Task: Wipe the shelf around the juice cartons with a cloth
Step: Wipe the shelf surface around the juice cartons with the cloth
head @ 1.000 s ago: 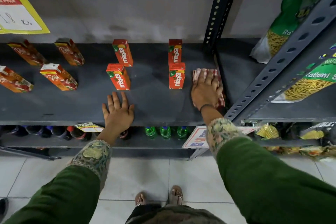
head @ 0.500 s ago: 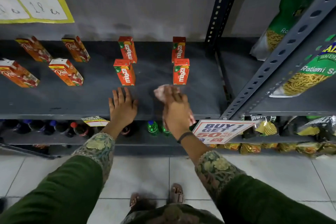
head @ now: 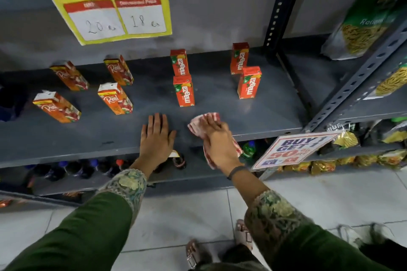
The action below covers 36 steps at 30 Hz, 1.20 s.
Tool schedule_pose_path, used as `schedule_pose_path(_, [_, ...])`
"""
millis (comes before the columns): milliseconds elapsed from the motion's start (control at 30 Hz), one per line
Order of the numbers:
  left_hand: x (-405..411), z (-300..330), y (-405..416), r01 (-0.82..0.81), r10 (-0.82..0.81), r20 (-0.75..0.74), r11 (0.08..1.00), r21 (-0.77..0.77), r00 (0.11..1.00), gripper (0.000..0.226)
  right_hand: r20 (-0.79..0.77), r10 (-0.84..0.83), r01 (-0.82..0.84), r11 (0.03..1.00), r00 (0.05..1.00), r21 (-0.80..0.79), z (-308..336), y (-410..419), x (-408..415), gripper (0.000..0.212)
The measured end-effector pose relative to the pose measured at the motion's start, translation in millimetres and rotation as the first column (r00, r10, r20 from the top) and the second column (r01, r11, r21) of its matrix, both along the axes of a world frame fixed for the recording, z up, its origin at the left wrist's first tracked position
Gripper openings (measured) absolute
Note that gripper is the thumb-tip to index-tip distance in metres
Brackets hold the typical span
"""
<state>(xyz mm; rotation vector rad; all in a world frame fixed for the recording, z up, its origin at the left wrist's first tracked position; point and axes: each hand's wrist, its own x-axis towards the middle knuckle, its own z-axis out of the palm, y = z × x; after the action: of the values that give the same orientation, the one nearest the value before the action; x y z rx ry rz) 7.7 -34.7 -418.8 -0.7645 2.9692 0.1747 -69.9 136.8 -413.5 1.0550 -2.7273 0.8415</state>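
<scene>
Right hand (head: 217,142) is gripping the cloth (head: 203,122), fingers clamped on it, having swept it from the far-right corner to the shelf (head: 253,121) front, so right side's prob done; left hand (head: 156,136) is staying flat, fingers together. Further back, juice cartons (head: 184,91) are standing w/ gaps btwn them, price sign (head: 112,6) hanging above

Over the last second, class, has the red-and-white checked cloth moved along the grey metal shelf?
Yes. The red-and-white checked cloth, under the right hand, went from right of the front right orange Maaza carton to front-left of it, by the shelf edge.
</scene>
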Motion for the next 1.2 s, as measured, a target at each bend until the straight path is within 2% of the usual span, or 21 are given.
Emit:
schedule_pose_path(33, [0,0,0,0.005,-0.005,0.001,1.0,0.008,1.0,0.063,0.025,-0.05,0.051,0.999,0.998,-0.016,4,2,-1,0.06])
schedule_pose_path(133, [0,-1,-2,0.022,-0.022,0.005,1.0,0.01,1.0,0.063,-0.016,-0.394,0.394,0.917,0.919,0.062,-3,15,-22,0.059])
schedule_pose_path(167, [0,-1,-2,0.023,-0.023,0.009,1.0,0.007,1.0,0.063,-0.022,-0.427,0.427,0.899,0.904,0.092,-4,16,-25,0.057])
schedule_pose_path(200, [0,-1,-2,0.022,-0.022,0.012,1.0,0.008,1.0,0.063,-0.035,-0.4,0.401,0.909,0.916,0.115,-6,15,-24,0.056])
schedule_pose_path(267, [0,-2,-2,0.023,-0.023,0.008,1.0,0.014,1.0,0.063,-0.022,-0.25,0.25,0.949,0.968,0.194,0,10,-18,0.055])
schedule_pose_path(333, [0,-2,-2,0.021,-0.021,0.004,1.0,0.021,1.0,0.063,0.055,-0.13,0.113,0.965,0.99,0.235,11,10,-18,0.046])
schedule_pose_path(367, [0,-2,-2,0.016,-0.016,0.0,1.0,0.019,1.0,0.063,0.115,-0.136,0.111,0.974,0.984,0.2,20,9,-22,0.038])
schedule_pose_path(433, [0,-1,-1,0.016,-0.016,-0.009,1.0,0.008,1.0,0.063,0.213,-0.224,0.221,0.974,0.951,0.039,38,4,-40,0.025])
schedule_pose_path(500, [0,-2,-1,0.016,-0.016,-0.004,1.0,-0.005,1.0,0.063,0.179,-0.26,0.279,0.956,0.949,-0.095,50,-14,-72,0.026])
schedule_pose_path(533, [0,-3,-1,0.016,-0.016,-0.003,1.0,-0.016,1.0,0.064,0.118,-0.244,0.256,0.961,0.963,-0.101,52,-26,-92,0.031])
schedule_pose_path(567, [1,-3,-1,0.016,-0.016,-0.01,1.0,-0.026,1.0,0.067,0.057,-0.219,0.222,0.973,0.974,-0.066,53,-39,-109,0.035])
schedule_pose_path(667, [0,-6,-3,0.02,-0.021,-0.03,0.999,-0.038,0.999,0.081,0.05,-0.128,0.118,0.978,0.991,0.171,35,-70,-148,0.046])
schedule_pose_path(767, [0,-8,-4,0.02,-0.02,-0.014,0.999,-0.032,1.0,0.081,0.047,0.068,-0.081,0.92,0.997,0.385,8,-77,-153,0.056])
schedule_pose_path(933, [-1,-7,-3,0.011,-0.012,-0.029,0.999,-0.048,0.999,0.073,0.003,0.082,-0.076,0.918,0.997,0.389,-2,-60,-130,0.055])
schedule_pose_path(1100, [0,-7,-2,0.008,-0.009,-0.011,0.999,-0.053,1.0,0.074,-0.049,0.072,-0.052,0.946,0.996,0.319,-8,-17,-83,0.057])
schedule_pose_path(1200, [-1,-7,-2,0.006,-0.007,-0.02,0.998,-0.062,1.0,0.072,-0.071,0.074,-0.046,0.941,0.995,0.336,-9,0,-56,0.061])
